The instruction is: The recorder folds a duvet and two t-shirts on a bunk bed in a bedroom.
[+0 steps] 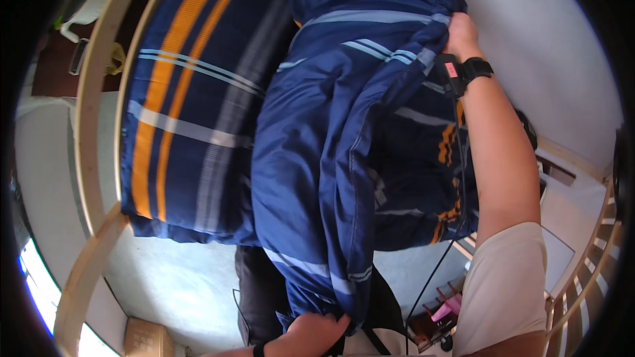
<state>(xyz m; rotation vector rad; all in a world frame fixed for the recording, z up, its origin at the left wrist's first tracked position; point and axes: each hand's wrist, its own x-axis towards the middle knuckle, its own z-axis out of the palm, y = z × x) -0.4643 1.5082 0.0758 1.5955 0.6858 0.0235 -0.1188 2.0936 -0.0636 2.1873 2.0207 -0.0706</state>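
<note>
A dark blue quilt (307,129) with light blue and white stripes lies bunched lengthwise over the bed. At its far right corner, beside the wall, my right hand (462,34) is closed on the edge; that wrist wears a black strap with a small black device. My left hand (317,332) grips the near end of the same quilt, close to my body. Under and left of the quilt spreads a dark blue bedsheet (213,79) with orange, grey and white stripes. More striped fabric (412,158) shows in shadow to the right.
A wooden bed rail (94,109) runs along the left side, joined to a wooden post (79,287). The pale wall (536,34) rises close on the right. A cardboard box (144,339) stands on the floor at lower left. A black cable (431,277) hangs beside my right arm.
</note>
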